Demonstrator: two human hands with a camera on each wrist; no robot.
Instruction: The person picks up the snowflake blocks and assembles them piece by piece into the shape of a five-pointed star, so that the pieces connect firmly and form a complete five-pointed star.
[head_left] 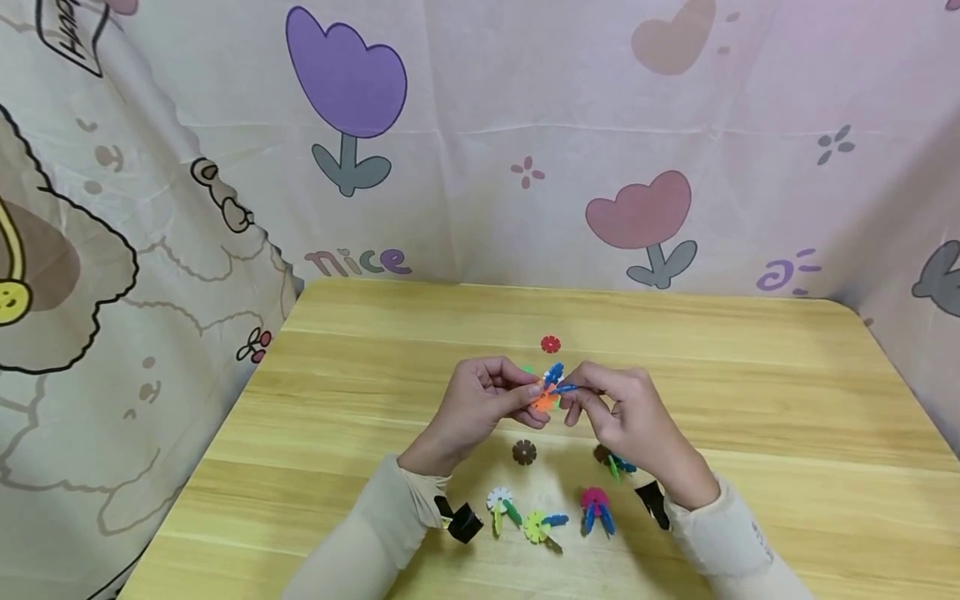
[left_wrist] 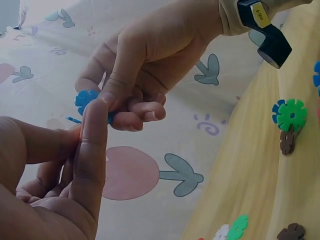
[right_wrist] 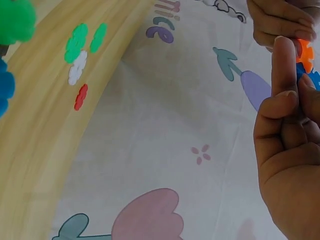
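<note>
Over the middle of the table, my left hand (head_left: 487,402) pinches an orange notched snowflake disc (head_left: 543,402) between thumb and fingers. A blue notched disc (head_left: 555,372) stands up from the orange one. Across from it, my right hand (head_left: 630,408) pinches a second blue disc (head_left: 566,388), seen nearly edge-on, right at the orange disc's rim. In the right wrist view, the orange disc (right_wrist: 305,55) shows between the two hands, and fingers partly cover the blue. The left wrist view shows blue (left_wrist: 86,101) at the fingertips; the orange disc is mostly hidden there.
A red disc (head_left: 551,344) lies behind the hands, beside white (right_wrist: 77,67) and green discs (right_wrist: 76,42). A brown disc (head_left: 524,452) lies in front. Nearer stand joined pieces with white (head_left: 499,500), yellow-green (head_left: 536,527) and magenta discs (head_left: 595,500); a green-brown-blue one (left_wrist: 291,115) is by the right forearm.
</note>
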